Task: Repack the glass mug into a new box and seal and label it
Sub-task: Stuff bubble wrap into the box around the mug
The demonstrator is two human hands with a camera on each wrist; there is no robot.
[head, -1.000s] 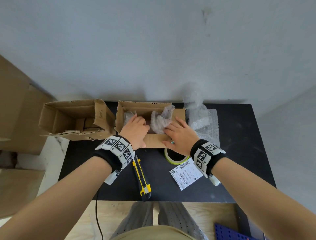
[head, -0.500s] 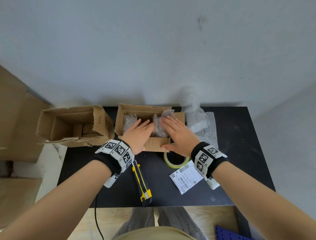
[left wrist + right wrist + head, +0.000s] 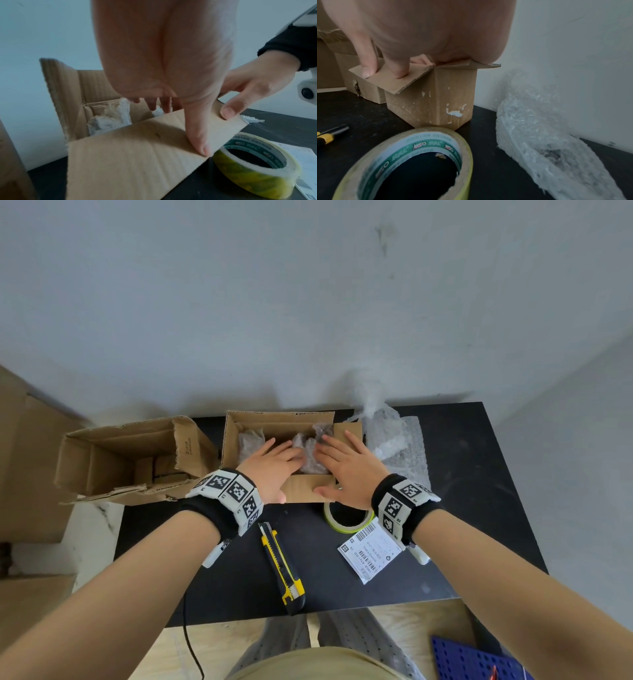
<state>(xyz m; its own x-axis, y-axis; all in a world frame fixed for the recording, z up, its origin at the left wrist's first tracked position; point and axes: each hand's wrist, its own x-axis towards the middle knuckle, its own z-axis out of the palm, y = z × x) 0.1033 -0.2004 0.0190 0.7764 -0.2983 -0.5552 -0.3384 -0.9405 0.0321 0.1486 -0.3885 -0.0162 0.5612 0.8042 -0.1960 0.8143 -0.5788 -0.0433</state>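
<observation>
The new cardboard box (image 3: 279,419) stands open at the table's back middle. Inside lies a bubble-wrapped bundle (image 3: 310,455); the glass mug itself cannot be made out. My left hand (image 3: 274,462) and right hand (image 3: 346,463) lie flat over the opening, their straight fingers pressing on the wrap. Both thumbs rest on the outer face of the near flap (image 3: 128,155), which slants toward me. In the right wrist view the same flap (image 3: 392,79) sticks out from the box (image 3: 433,105) under the thumbs. More wrap (image 3: 106,121) fills the box's left side.
A tape roll (image 3: 346,520) sits just in front of the box, under my right wrist. A shipping label (image 3: 370,549) and a yellow utility knife (image 3: 282,566) lie nearer me. The old box (image 3: 126,457) lies open at the left. Loose bubble wrap (image 3: 390,440) is piled right of the box.
Both hands have gone from curled down into the box to flat with fingers stretched over the wrap. The wrap that stuck up now sits lower in the box.
</observation>
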